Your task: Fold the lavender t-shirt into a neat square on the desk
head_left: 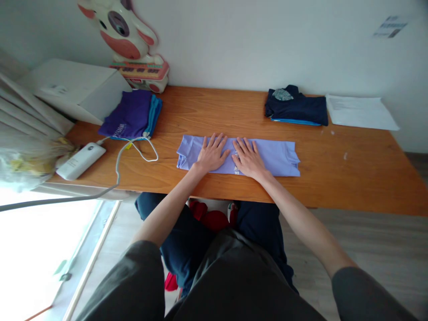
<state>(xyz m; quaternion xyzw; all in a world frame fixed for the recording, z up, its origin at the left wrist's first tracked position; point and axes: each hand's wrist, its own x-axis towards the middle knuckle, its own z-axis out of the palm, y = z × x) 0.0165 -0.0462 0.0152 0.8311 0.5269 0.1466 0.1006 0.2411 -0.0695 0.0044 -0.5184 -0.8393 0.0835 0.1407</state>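
A lavender garment (pixel 277 156), folded into a long flat strip, lies across the table in front of me. It looks like a T-shirt, with white print near its middle partly covered by my fingers. My left hand (pixel 212 154) rests flat on its left half, fingers spread and pointing away from me. Just right of the centre, my right hand (pixel 248 157) presses flat on the cloth in the same way. Neither hand grips anything. A short gap separates the two hands.
On the wooden table (pixel 207 111), purple and blue folded cloths (pixel 130 113) lie at left beside a white box (pixel 76 84), a cow-shaped toy keyboard (pixel 140 73), and a white power bank (pixel 82 160) with a cable (pixel 118 165). Dark folded clothes (pixel 297 107) and papers (pixel 361 111) lie back right.
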